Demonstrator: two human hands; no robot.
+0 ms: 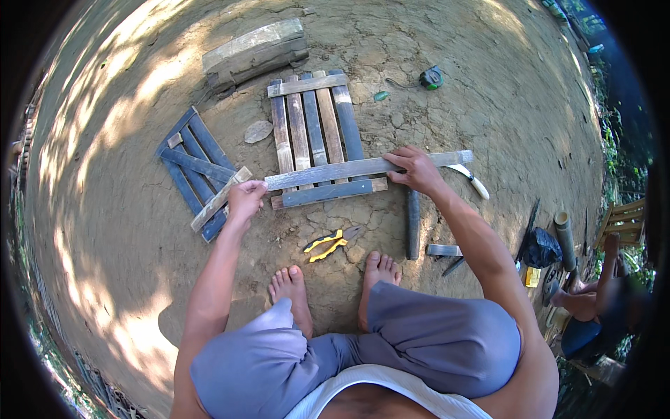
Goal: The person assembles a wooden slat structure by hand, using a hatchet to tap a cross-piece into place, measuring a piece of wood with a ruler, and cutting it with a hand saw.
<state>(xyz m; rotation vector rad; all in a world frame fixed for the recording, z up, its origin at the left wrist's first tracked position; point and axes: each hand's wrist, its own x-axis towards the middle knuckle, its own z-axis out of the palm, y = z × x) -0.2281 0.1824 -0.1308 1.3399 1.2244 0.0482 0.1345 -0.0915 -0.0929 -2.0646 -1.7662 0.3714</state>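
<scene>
A long grey wooden slat [328,172] spans both my hands, level and slightly tilted up to the right. My left hand [246,200] pinches its left end. With fingers over the top edge, my right hand [417,171] grips it right of the middle. Behind the slat lies a panel of several upright slats [312,126], crossed by a batten at its top and another at its bottom. A smaller slatted frame with a diagonal brace [197,166] rests on the left, close to my left hand. Whether the held slat touches the panel, I cannot tell.
Yellow-and-black pliers [333,241] lie before my feet. A dark rod [412,225], a short wooden block [444,250] and a white-handled knife [479,187] are on the right. Farther off are a tape measure [431,78] and a timber block [256,56]. Another person [593,307] sits at far right.
</scene>
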